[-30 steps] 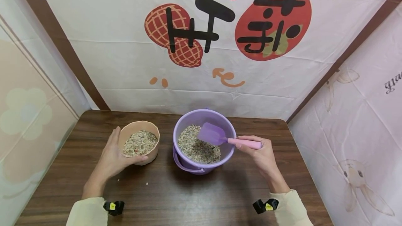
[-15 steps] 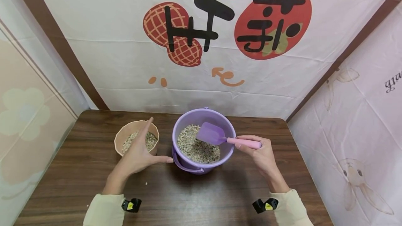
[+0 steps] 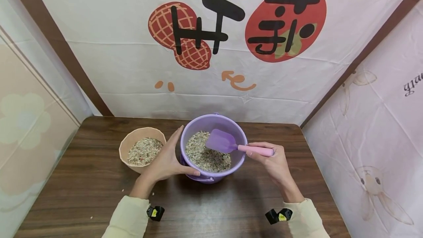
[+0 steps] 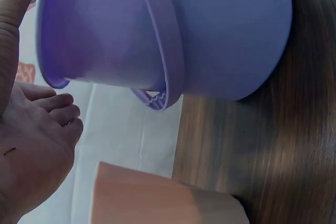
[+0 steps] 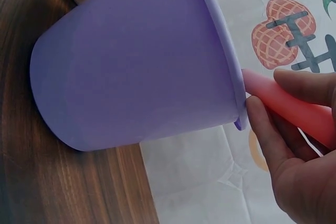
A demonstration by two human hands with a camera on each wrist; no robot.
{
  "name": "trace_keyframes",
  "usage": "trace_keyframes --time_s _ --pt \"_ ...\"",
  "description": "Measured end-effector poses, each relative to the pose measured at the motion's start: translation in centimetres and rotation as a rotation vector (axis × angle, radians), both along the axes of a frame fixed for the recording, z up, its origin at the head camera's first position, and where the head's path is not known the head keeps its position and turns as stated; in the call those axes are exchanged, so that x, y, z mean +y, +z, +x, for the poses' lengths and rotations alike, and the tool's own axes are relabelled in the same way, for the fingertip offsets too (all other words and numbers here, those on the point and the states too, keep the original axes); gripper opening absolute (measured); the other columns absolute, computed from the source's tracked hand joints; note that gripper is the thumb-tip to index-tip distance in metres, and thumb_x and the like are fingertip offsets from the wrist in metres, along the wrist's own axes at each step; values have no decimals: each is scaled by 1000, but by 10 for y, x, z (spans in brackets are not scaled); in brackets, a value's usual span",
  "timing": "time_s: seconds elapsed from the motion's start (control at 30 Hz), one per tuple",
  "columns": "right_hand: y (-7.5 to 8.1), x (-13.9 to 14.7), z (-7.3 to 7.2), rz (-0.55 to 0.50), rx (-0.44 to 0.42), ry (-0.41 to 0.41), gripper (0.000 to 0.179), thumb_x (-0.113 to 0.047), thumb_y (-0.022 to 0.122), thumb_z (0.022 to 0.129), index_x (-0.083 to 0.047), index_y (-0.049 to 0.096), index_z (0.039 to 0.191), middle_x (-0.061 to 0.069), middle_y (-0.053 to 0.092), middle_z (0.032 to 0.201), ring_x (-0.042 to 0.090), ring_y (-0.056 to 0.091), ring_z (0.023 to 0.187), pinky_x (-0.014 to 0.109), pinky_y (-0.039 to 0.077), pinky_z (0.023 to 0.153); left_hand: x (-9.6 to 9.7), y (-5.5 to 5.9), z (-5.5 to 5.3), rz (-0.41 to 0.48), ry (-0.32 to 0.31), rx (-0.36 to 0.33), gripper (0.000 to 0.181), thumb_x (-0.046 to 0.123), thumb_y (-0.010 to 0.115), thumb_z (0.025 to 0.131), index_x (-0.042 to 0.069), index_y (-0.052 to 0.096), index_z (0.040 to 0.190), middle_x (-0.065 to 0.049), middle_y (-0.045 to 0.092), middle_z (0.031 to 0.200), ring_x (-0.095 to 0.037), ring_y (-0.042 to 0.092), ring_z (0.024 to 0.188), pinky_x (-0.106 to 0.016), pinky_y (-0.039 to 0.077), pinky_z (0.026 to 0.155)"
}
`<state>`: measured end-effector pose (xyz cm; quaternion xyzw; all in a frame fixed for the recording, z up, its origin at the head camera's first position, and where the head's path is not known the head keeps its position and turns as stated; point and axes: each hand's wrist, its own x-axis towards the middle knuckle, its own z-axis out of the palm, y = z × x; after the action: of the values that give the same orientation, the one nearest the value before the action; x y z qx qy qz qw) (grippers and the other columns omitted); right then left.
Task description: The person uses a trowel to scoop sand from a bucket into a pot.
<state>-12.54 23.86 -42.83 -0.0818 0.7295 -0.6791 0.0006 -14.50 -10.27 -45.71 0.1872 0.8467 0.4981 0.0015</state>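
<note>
A dark wooden table (image 3: 211, 217) bears a purple bucket (image 3: 216, 121) at its far middle and, just left of it, a smaller peach bowl (image 3: 145, 132). The left hand (image 3: 166, 161) spreads its extended fingers and thumb beside the bucket's left rim, grasping nothing (whether it touches, I cannot tell), while the right hand (image 3: 273, 161) pinches the pink handle of a purple scoop (image 3: 228, 143), its blade over the bucket's pale grains (image 3: 201, 153).
</note>
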Motion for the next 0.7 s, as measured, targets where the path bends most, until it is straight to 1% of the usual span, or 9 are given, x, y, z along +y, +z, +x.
trace_keyframes --time_s 0.1,0.17,0.27,0.33,0.43,0.57,0.7 --pt "3 0 0 37 -1 -5 33 -6 81 86 10 72 114 17 75 102 26 70 110 31 57 88 2 -2 -3 25 -21 11 148 54 101 45 17 19 163 -9 28 164 -29 30 147 -57 26 118" --pt "6 0 -1 95 6 -9 30 -7 83 85 7 75 111 15 76 101 24 71 105 30 58 86 2 -3 -4 36 -31 11 147 55 101 45 19 20 163 -6 29 163 -26 32 146 -57 26 117" --pt "11 0 -2 210 22 4 23 -10 84 85 -2 80 106 8 77 99 21 73 100 28 58 84 2 -4 -5 37 -35 4 147 56 100 45 19 20 163 -5 29 163 -26 32 146 -57 27 117" --pt "16 -1 -3 277 33 34 18 -10 83 85 -9 82 103 4 78 98 20 72 101 28 57 84 2 -4 -5 40 -36 -1 148 56 100 46 19 20 163 -5 28 164 -26 31 146 -57 26 117" --pt "24 -3 -4 351 41 66 17 -7 84 84 -16 84 99 -2 78 94 19 73 96 27 58 80 2 -5 -5 43 -37 -5 148 56 100 46 19 19 163 -5 28 164 -25 32 145 -55 26 118" --pt "34 -7 -5 460 68 85 19 -5 85 82 -19 84 95 -8 78 89 15 75 88 26 58 72 2 -6 -5 50 -39 -9 147 55 101 46 19 20 163 -5 29 163 -25 33 144 -56 26 117" --pt "41 -11 -8 585 107 113 18 -9 86 81 -22 85 93 -13 77 84 8 73 82 25 55 64 2 -5 -5 51 -38 -17 147 55 100 46 19 19 163 -5 29 163 -26 34 144 -56 26 117"
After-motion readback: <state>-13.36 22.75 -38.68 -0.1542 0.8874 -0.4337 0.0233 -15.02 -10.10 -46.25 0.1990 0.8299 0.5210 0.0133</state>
